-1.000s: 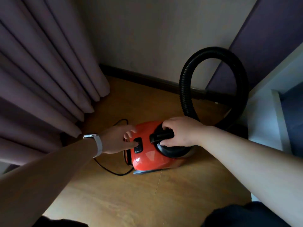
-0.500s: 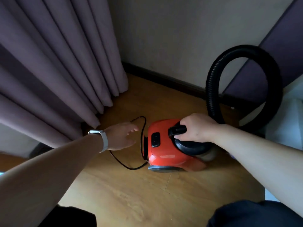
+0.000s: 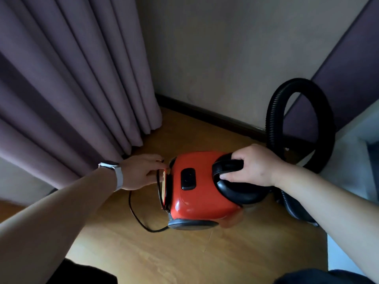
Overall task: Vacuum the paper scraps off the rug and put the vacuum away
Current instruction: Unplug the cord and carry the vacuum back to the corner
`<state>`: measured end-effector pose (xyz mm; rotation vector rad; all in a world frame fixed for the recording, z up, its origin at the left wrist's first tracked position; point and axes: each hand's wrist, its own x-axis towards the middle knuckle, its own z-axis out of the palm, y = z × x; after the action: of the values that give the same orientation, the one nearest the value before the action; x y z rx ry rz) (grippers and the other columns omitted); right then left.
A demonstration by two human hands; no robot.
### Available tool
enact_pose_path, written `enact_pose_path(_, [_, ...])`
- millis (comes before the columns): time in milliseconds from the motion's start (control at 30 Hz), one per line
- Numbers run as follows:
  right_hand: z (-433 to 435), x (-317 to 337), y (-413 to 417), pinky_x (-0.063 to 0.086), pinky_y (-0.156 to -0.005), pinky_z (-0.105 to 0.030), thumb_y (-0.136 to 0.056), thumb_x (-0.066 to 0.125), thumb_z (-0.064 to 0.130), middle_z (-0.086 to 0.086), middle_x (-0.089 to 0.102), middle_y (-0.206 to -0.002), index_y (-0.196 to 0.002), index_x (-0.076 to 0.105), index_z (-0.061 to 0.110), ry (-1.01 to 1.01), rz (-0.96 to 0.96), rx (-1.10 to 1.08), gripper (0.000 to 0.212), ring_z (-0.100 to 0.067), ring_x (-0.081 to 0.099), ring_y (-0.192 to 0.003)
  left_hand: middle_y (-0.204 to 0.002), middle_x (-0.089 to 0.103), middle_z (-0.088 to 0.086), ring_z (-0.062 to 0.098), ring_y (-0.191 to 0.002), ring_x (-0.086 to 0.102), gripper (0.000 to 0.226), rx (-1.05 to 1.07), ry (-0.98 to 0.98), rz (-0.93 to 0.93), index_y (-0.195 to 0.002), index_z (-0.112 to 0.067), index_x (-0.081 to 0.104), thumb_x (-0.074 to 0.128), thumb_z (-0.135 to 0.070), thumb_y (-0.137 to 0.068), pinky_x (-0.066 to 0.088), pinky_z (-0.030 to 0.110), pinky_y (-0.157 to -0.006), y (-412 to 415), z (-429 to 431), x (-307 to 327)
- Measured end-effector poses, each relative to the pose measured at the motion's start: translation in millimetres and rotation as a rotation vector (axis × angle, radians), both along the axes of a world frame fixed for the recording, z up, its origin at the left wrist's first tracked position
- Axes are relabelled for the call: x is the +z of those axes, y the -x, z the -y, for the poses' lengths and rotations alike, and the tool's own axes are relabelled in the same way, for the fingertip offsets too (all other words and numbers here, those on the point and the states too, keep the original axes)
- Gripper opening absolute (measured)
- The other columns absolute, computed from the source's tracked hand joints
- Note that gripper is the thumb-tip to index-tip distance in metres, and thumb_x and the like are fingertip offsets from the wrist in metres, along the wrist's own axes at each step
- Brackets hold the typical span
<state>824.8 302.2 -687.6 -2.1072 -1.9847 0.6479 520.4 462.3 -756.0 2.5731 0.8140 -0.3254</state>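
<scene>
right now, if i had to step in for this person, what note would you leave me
Right hand: grips the black handle on top of the red vacuum.
Left hand: fingers are at the cord by the vacuum's rear; I cannot tell whether it pinches the cord.
Where: the vacuum is on the wood floor in the corner by the curtain. The hose is looped up beyond the right hand, and the cord loops loose on the floor.
Done: the vacuum looks brought to its corner. No rug or scraps are in view, so the cleaning cannot be checked.
Left: probably tidy the cord, then let go.
</scene>
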Motion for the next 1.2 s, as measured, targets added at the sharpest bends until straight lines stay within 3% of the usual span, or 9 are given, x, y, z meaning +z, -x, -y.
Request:
enact_pose_path(100, [0.1, 4.6, 0.9, 0.052, -0.065, -0.040, -0.060, 0.057, 0.079, 0.003, 0.065, -0.066, -0.068, 0.066, 0.018, -0.028, -0.015, 0.006, 0.062, -0.013, 0.060, -0.065, -0.128, 0.059, -0.014, 0.009, -0.117, 0.054, 0.035, 0.009, 0.077, -0.104, -0.107, -0.033, 0.068, 0.061, -0.059, -0.085, 0.040, 0.025, -0.103, -3.6, -3.9, 37.0])
enact_pose_path(167, [-1.0, 6.7, 0.6, 0.051, -0.064, -0.041, -0.062, 0.060, 0.076, 0.003, 0.063, -0.063, -0.064, 0.064, 0.018, -0.038, -0.026, 0.003, 0.058, -0.013, 0.060, -0.064, -0.114, 0.060, -0.017, 0.002, -0.100, 0.055, 0.012, 0.029, 0.128, -0.203, -0.094, -0.035, 0.067, 0.071, -0.037, -0.084, 0.046, 0.027, -0.093, -4.5, -9.4, 52.7])
enact_pose_path(233, [-1.5, 7.9, 0.4, 0.052, -0.065, -0.042, -0.062, 0.061, 0.075, 0.002, 0.065, -0.064, -0.065, 0.065, 0.018, -0.036, -0.056, -0.009, 0.057, -0.014, 0.061, -0.064, -0.108, 0.060, -0.016, 0.001, -0.094, 0.054, 0.017, 0.076, 0.186, -0.230, -0.094, -0.039, 0.065, 0.073, -0.034, -0.080, 0.048, 0.026, -0.086, -1.9, -15.9, 58.4])
enact_pose_path(333, [-1.2, 7.6, 1.9, 0.053, -0.065, -0.043, -0.061, 0.061, 0.075, 0.002, 0.065, -0.064, -0.065, 0.066, 0.018, -0.045, -0.084, -0.012, 0.057, -0.014, 0.062, -0.064, -0.107, 0.059, -0.025, 0.001, -0.109, 0.053, 0.028, 0.120, 0.393, -0.227, -0.109, -0.035, 0.068, 0.073, -0.026, -0.083, 0.043, 0.023, -0.096, 3.9, -19.3, 61.2])
enact_pose_path(467, [-1.9, 6.2, 1.7, 0.054, -0.066, -0.041, -0.059, 0.062, 0.075, 0.003, 0.067, -0.066, -0.068, 0.069, 0.019, -0.049, -0.099, -0.025, 0.058, -0.013, 0.063, -0.066, -0.110, 0.061, -0.023, -0.010, -0.106, 0.053, 0.026, 0.106, 0.521, -0.152, -0.113, -0.032, 0.067, 0.071, -0.022, -0.089, 0.037, 0.004, -0.087, 8.3, -19.4, 68.4])
enact_pose_path(633, [-0.7, 8.3, 4.5, 0.054, -0.068, -0.042, -0.061, 0.066, 0.071, 0.003, 0.069, -0.068, -0.070, 0.071, 0.019, -0.033, -0.107, -0.023, 0.053, -0.015, 0.065, -0.068, -0.081, 0.065, -0.015, 0.002, -0.078, 0.057, 0.008, 0.121, 0.266, -0.065, -0.084, -0.035, 0.066, 0.067, -0.043, -0.088, 0.044, 0.022, -0.071, -2.4, -14.0, 68.1])
enact_pose_path(867, [-0.2, 21.7, 16.6, 0.053, -0.063, -0.041, -0.064, 0.071, 0.062, 0.003, 0.066, -0.062, -0.062, 0.067, 0.021, -0.078, -0.157, 0.000, 0.042, -0.014, 0.063, -0.061, -0.088, 0.066, -0.011, 0.004, -0.084, 0.059, 0.008, 0.323, 0.209, 0.183, -0.088, -0.031, 0.067, 0.071, -0.038, -0.087, 0.045, 0.020, -0.072, -10.1, -13.6, 35.4])
enact_pose_path(1000, [1.2, 29.9, 19.7, 0.053, -0.061, -0.039, -0.064, 0.075, 0.057, 0.006, 0.066, -0.061, -0.061, 0.068, 0.023, -0.115, -0.212, 0.006, 0.035, -0.010, 0.062, -0.059, -0.063, 0.060, -0.017, -0.002, -0.058, 0.052, 0.010, 0.536, 0.430, 0.360, -0.080, -0.020, 0.068, 0.068, -0.022, -0.091, 0.039, 0.015, -0.058, -1.2, -21.2, 22.8])
enact_pose_path(1200, [-0.6, 35.7, 10.1, 0.052, -0.060, -0.042, -0.060, 0.079, 0.053, -0.003, 0.063, -0.058, -0.057, 0.067, 0.014, -0.201, -0.257, -0.075, 0.041, -0.020, 0.061, -0.058, -0.065, 0.056, -0.003, 0.009, -0.063, 0.048, 0.039, 0.694, 0.805, 0.594, -0.066, -0.025, 0.070, 0.053, -0.012, -0.099, 0.040, 0.024, -0.065, 7.1, -16.3, -4.8])
